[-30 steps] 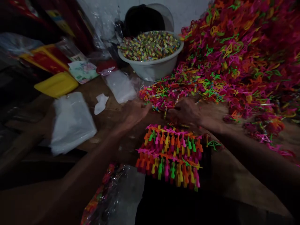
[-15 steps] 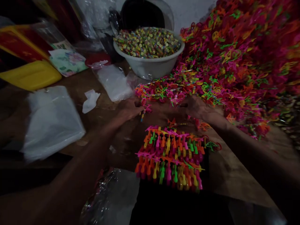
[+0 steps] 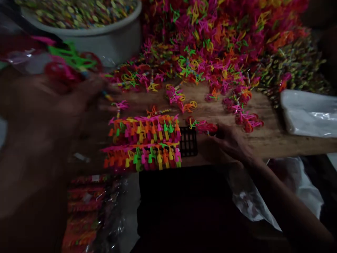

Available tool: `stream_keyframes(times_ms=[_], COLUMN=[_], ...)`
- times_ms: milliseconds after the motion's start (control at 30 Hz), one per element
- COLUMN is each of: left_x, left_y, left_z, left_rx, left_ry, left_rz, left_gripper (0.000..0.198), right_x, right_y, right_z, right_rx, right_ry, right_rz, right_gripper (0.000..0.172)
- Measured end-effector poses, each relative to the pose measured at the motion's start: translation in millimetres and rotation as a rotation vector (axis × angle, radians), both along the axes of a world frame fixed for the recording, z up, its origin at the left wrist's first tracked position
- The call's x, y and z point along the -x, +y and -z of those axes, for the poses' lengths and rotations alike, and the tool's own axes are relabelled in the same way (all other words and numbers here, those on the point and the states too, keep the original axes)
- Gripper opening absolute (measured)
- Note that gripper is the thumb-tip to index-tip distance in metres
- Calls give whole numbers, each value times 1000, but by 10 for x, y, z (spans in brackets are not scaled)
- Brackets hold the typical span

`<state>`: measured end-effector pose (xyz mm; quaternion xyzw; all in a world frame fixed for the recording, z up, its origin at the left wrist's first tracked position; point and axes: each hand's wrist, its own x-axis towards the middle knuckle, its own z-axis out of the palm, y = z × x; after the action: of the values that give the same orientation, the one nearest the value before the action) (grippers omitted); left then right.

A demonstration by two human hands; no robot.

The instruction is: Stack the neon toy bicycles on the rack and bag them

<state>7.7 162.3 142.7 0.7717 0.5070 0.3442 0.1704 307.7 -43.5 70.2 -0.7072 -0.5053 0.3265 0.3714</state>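
My left hand (image 3: 71, 98), raised close to the camera and blurred by motion, holds small plastic toy bicycles (image 3: 71, 58) in green, pink and red, with thin bead-coloured tubes on them. Lower on the right, the closed fingers of my right hand (image 3: 233, 142) grip a red and pink toy bicycle (image 3: 206, 126) just above the table. Between the hands, two rows of bright toy bicycles (image 3: 143, 142) stand packed side by side in a black grid rack (image 3: 189, 142). Bare slots show at the rack's right end.
A heap of loose toy bicycles (image 3: 210, 38) covers the back of the wooden table (image 3: 263, 144). At the back left stands a grey basin (image 3: 105, 44) full of small tubes. More tubes (image 3: 292, 66) lie at the right, behind white plastic bags (image 3: 310, 112). Filled packs (image 3: 84, 207) sit below the front edge.
The view has swung right and down. My left hand has come up toward the camera with toy bicycles in it. My right hand has moved from the heap to beside the rack.
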Motion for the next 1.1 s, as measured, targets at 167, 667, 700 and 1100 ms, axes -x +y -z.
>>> stream_keyframes(times_ms=[167, 667, 700, 1100], left_x=[-831, -988, -987, -992], left_y=[-556, -628, -629, -632], left_z=[43, 241, 245, 269], left_rx=[520, 563, 556, 589], left_ry=[-445, -575, -583, -636], left_rz=[400, 430, 430, 434], left_gripper=[22, 18, 17, 5], right_x=[84, 688, 715, 853], right_y=[-126, -117, -104, -71], right_z=[195, 419, 421, 518], right_rx=[-20, -482, -482, -607], right_ry=[382, 71, 69, -217], right_rz=[32, -55, -74, -152], right_gripper=[31, 16, 18, 22])
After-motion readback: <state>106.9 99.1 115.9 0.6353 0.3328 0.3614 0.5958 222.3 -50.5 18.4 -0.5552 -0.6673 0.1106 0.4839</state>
